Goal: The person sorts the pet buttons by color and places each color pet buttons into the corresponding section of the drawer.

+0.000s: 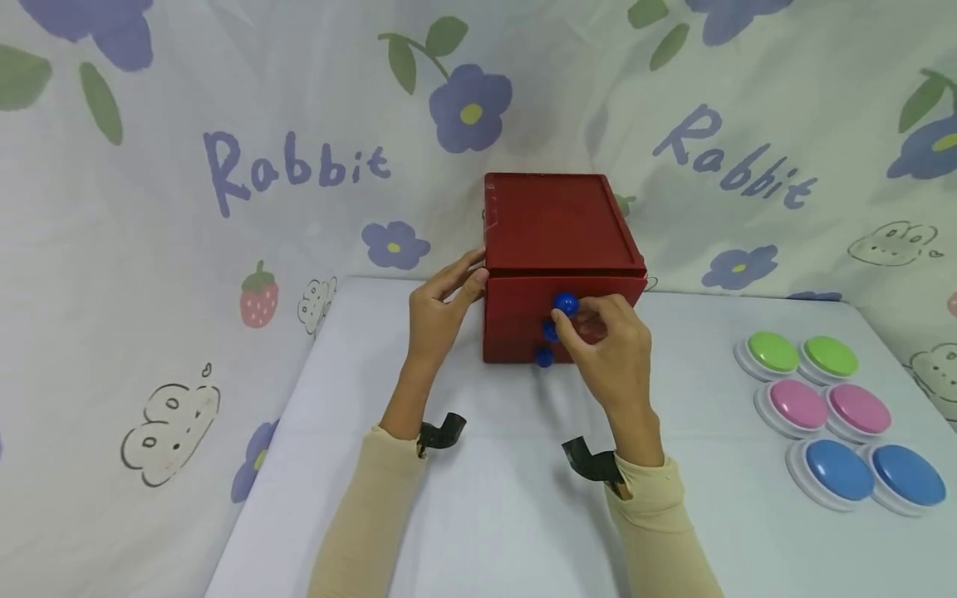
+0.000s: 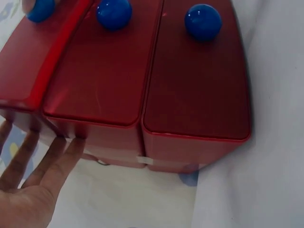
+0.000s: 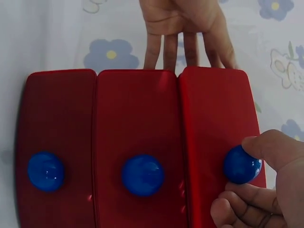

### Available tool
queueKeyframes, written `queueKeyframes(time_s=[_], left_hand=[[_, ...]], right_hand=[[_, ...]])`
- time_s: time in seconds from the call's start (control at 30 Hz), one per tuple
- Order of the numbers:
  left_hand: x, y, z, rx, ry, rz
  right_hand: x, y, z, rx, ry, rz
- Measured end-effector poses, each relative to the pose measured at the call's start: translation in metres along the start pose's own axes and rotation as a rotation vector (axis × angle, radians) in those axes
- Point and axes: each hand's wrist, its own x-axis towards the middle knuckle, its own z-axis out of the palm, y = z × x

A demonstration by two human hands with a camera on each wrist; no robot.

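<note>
A red three-drawer box stands at the back of the table, each drawer front bearing a round blue knob. My right hand pinches the top knob between thumb and fingers. The top drawer juts slightly ahead of the two lower ones in the right wrist view. Against the box's left side rest the outstretched fingers of my left hand. Below the right hand's grip are the middle knob and the bottom knob, both untouched.
On the right of the white table sit pairs of round push buttons: green, pink and blue. A patterned cloth with flowers and lettering hangs right behind the box.
</note>
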Motion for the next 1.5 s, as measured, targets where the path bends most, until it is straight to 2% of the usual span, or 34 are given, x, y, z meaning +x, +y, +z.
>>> queueKeyframes(time_s=[0.33, 0.87, 1.17, 1.5], left_hand=[[0.000, 0.001, 0.001, -0.006, 0.005, -0.023], [-0.002, 0.001, 0.001, -0.005, 0.008, -0.045], [-0.002, 0.004, 0.002, -0.009, 0.005, -0.049], [-0.002, 0.004, 0.001, 0.012, 0.006, -0.043]], right_hand=[[0.000, -0.003, -0.007, -0.036, -0.042, -0.020], [0.000, -0.010, -0.016, -0.070, -0.111, 0.002], [0.001, -0.016, -0.023, -0.116, -0.156, 0.020], [0.001, -0.019, -0.027, -0.114, -0.172, 0.016]])
